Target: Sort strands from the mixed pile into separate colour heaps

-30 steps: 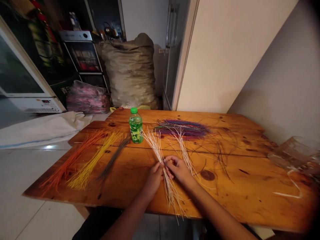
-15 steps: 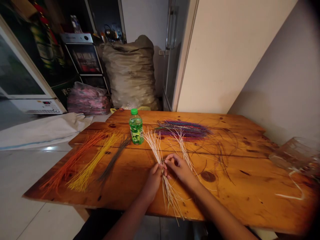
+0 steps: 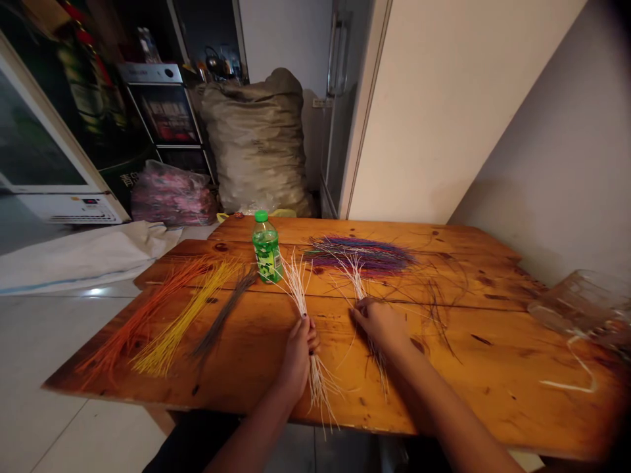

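Note:
My left hand [image 3: 302,345] is closed round the middle of a bundle of pale strands [image 3: 297,289], whose ends fan out above and below the fist. To its right, my right hand [image 3: 378,322] is on a second pale bundle [image 3: 355,279] lying on the table, with the thumb and fingers closed round its middle. A green-capped bottle [image 3: 267,253] stands just beyond the left bundle. Behind the second bundle lies a pile of purple and blue strands [image 3: 384,255].
Orange strands [image 3: 148,309], yellow strands [image 3: 185,322] and grey strands [image 3: 224,312] lie on the left of the wooden table [image 3: 246,374]. Loose dark strands [image 3: 438,315] are scattered right of centre. A clear container [image 3: 576,302] is at the right edge.
My right hand has left the bundle in my left hand and moved right onto the second pale bundle. My left hand has shifted slightly left and closed into a fist round its bundle.

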The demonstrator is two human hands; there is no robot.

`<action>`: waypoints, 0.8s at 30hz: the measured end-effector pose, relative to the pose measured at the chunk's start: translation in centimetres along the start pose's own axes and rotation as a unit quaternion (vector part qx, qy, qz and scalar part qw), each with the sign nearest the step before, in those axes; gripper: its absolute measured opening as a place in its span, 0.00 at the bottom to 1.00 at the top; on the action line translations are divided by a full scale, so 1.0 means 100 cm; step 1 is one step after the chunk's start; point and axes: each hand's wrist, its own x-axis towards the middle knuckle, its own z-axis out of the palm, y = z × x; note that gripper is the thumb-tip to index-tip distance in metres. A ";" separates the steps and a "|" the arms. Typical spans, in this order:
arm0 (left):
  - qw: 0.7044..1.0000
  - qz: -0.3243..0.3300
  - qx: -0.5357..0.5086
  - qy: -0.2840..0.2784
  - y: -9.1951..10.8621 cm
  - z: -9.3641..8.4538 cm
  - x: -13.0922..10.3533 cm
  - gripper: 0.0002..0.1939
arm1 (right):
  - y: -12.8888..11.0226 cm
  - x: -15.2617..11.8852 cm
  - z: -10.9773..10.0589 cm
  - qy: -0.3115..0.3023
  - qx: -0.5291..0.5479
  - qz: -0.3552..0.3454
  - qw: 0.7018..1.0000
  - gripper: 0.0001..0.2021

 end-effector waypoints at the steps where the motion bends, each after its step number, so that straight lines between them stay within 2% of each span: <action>1: 1.000 0.003 0.001 -0.001 0.000 0.001 -0.001 0.23 | -0.002 -0.001 0.001 0.003 -0.010 0.000 1.000 0.16; 10: 0.999 -0.004 0.024 -0.039 -0.001 0.006 -0.009 0.22 | -0.005 -0.002 0.001 0.009 -0.042 0.010 0.999 0.17; 16: 0.999 -0.015 0.019 -0.040 -0.001 0.007 -0.008 0.23 | -0.004 0.000 -0.002 -0.018 -0.050 0.028 0.998 0.15; 24: 0.999 -0.012 0.015 -0.034 -0.001 0.005 -0.006 0.22 | 0.002 0.004 -0.002 -0.024 -0.033 0.024 0.999 0.15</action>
